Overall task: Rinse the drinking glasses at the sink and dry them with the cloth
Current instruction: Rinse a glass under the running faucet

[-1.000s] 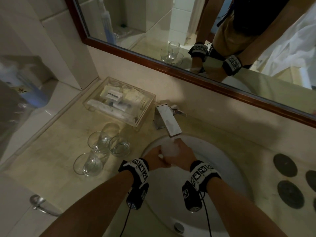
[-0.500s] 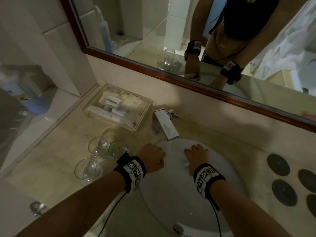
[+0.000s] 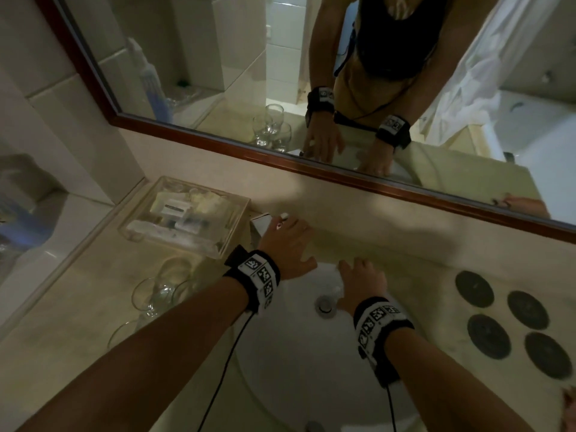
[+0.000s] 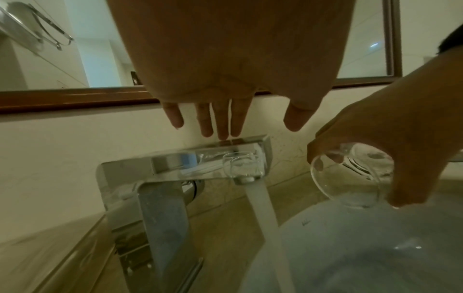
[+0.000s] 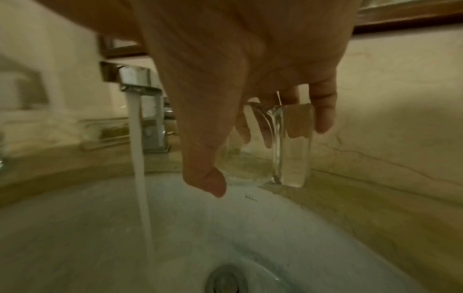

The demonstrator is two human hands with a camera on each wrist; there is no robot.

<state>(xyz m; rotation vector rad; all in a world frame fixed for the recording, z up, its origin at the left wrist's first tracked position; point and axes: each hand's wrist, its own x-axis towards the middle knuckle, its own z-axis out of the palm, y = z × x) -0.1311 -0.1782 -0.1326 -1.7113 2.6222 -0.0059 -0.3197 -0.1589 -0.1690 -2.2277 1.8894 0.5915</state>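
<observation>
My right hand (image 3: 363, 280) grips a clear drinking glass (image 5: 283, 146) over the white sink (image 3: 296, 369), to the right of the running water stream (image 5: 139, 158). The glass (image 4: 350, 178) lies tilted on its side, thick base away from the tap. With straight fingers, my left hand (image 3: 285, 244) hovers open just above the chrome faucet (image 4: 175, 168), its fingertips (image 4: 223, 134) close to the top of the lever. Three more glasses (image 3: 152, 294) stand on the counter left of the sink. No cloth is in view.
A clear tray of toiletries (image 3: 184, 216) sits behind the glasses. Several dark round coasters (image 3: 489, 336) lie on the counter to the right. A framed mirror (image 3: 311, 169) runs along the wall behind the faucet. The drain (image 3: 324, 304) is in the basin's middle.
My left hand let go of the glass and rose to the faucet. My right hand carried the glass rightward out of the water stream.
</observation>
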